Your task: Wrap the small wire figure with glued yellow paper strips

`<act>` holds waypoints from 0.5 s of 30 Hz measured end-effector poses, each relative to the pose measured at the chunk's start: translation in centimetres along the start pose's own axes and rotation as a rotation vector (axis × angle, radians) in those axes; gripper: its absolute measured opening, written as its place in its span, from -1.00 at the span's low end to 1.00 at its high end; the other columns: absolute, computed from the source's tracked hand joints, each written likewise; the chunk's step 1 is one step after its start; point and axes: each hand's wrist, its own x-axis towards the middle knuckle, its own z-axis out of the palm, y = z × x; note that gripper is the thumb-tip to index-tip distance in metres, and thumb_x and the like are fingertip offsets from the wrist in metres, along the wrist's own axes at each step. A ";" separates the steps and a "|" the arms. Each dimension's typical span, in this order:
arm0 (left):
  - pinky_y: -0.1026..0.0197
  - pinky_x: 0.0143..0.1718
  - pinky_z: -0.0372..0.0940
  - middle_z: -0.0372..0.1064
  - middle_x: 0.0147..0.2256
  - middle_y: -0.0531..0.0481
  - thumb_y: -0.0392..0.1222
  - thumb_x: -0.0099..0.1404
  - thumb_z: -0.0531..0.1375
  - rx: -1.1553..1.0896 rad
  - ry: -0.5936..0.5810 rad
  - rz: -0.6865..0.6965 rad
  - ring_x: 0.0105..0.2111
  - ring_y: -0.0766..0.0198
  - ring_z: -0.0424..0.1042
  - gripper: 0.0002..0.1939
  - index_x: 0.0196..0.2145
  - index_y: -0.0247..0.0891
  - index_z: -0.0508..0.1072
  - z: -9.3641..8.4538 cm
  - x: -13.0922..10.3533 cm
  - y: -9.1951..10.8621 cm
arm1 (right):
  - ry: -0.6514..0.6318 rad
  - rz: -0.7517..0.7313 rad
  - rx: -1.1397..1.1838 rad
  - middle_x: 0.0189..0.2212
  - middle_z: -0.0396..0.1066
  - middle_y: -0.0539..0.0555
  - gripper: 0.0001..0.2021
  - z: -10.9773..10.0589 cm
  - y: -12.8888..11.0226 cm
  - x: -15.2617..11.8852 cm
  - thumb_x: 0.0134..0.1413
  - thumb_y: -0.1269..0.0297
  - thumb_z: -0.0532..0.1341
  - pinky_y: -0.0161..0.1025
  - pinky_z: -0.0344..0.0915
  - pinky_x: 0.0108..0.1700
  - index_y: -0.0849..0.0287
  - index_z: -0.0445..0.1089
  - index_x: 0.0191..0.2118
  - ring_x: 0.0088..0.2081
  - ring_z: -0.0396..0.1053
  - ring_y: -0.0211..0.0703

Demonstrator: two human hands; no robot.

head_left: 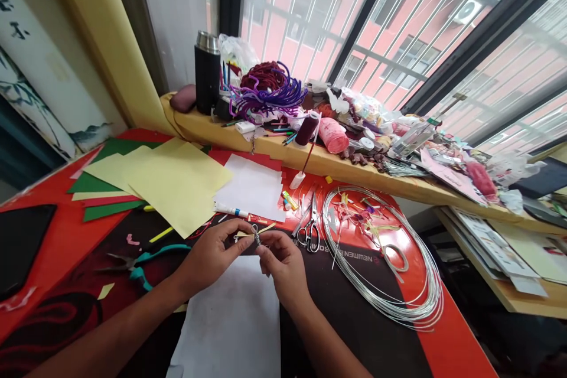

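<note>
My left hand (224,251) pinches one side of a small coiled wire piece (257,237), which has a loop at its top and a thin yellow strip beside it. On the other side, the fingertips of my right hand (283,263) grip the same piece. Both hands are above a white sheet (234,319) on the dark mat. Teal-handled pliers (144,260) lie to the left of my left hand. Black-handled scissors (310,230) rest beyond my right hand, and a glue tube (230,210) lies just past my left fingers.
A large wire coil (381,295) lies at the right, with a tape roll (396,258) and paper scraps. Yellow paper (177,180) and other coloured sheets spread at the left. A black thermos (207,74) and craft supplies crowd the windowsill. A black tablet-like object (24,245) is at the left edge.
</note>
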 end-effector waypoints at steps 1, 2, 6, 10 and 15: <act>0.19 -0.22 0.44 0.61 -0.21 0.01 0.03 0.41 0.22 -0.022 0.017 0.004 -0.17 0.11 0.58 -0.77 -0.21 -0.12 0.59 -0.1 0.2 -0.1 | -0.014 -0.006 0.007 -0.41 0.44 -0.04 -0.71 0.0 -0.1 0.4 0.13 0.05 0.47 -0.33 0.16 -0.52 0.11 0.53 -0.16 -0.57 0.22 -0.35; 0.16 -0.15 0.45 0.62 -0.20 0.01 0.04 0.40 0.23 -0.037 0.033 0.008 -0.14 0.10 0.58 -0.77 -0.21 -0.11 0.60 -0.2 0.3 -0.2 | -0.029 -0.009 0.008 -0.45 0.42 -0.06 -0.71 0.0 -0.1 0.7 0.12 0.04 0.47 -0.33 0.15 -0.52 0.12 0.53 -0.17 -0.58 0.22 -0.35; 0.13 -0.06 0.43 0.62 -0.19 0.00 0.02 0.39 0.26 -0.045 0.065 0.045 -0.11 0.08 0.57 -0.80 -0.22 -0.11 0.61 -0.1 0.1 -0.8 | -0.104 0.010 0.000 -0.51 0.45 -0.04 -0.67 -0.3 0.0 1.2 0.12 -0.02 0.45 -0.32 0.16 -0.52 0.14 0.55 -0.20 -0.59 0.23 -0.33; 0.16 -0.12 0.42 0.59 -0.24 0.01 0.01 0.41 0.27 -0.069 0.026 0.055 -0.20 0.14 0.55 -0.80 -0.23 -0.13 0.60 0.6 -0.4 -1.4 | -0.130 0.039 0.025 -0.53 0.50 -0.01 -0.65 -0.7 0.8 0.9 0.16 -0.07 0.41 -0.33 0.15 -0.54 0.16 0.55 -0.23 -0.62 0.23 -0.35; 0.14 -0.11 0.46 0.59 -0.23 -0.02 0.00 0.33 0.33 -0.186 0.007 -0.005 -0.18 0.11 0.56 -0.80 -0.20 -0.16 0.61 1.6 -0.6 -2.7 | -0.107 0.086 0.047 -0.57 0.50 -0.03 -0.65 -1.1 2.0 0.3 0.17 -0.06 0.41 -0.35 0.09 -0.58 0.17 0.53 -0.26 -0.66 0.20 -0.37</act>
